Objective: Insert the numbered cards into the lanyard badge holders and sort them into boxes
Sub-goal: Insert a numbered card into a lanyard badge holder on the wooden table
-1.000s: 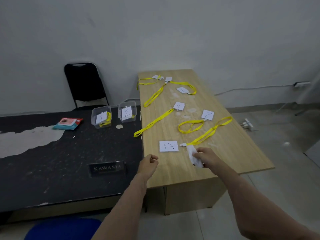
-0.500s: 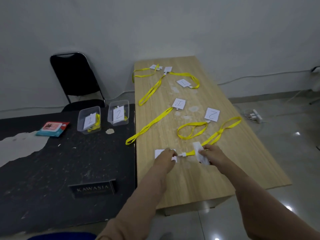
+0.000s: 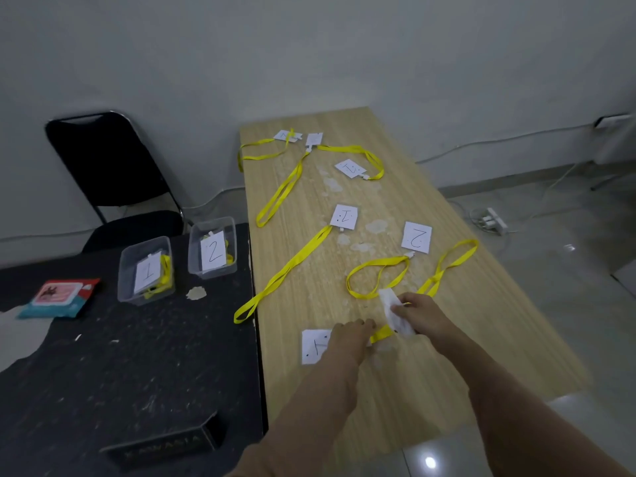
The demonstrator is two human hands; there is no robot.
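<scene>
Layout I see:
Boxes (image 3: 144, 294) on left table (image 3: 103, 373), chair (image 3: 103, 160) behind; cards (image 3: 344, 216), lanyards (image 3: 289, 270) on right table (image 3: 464, 339); pack (image 3: 58, 297) left of boxes.

My two arms are bare from the frame's lower edge up to the wrists. The left forearm (image 3: 313, 407), at 6 o'clock, looks broad close to me and narrows toward my left grip (image 3: 351, 333), where the knuckles make a low ridge across its back. The right forearm (image 3: 499, 390), at 5 o'clock, tapers the same way to my right grip (image 3: 418, 313). Both grips are bare too.
</scene>
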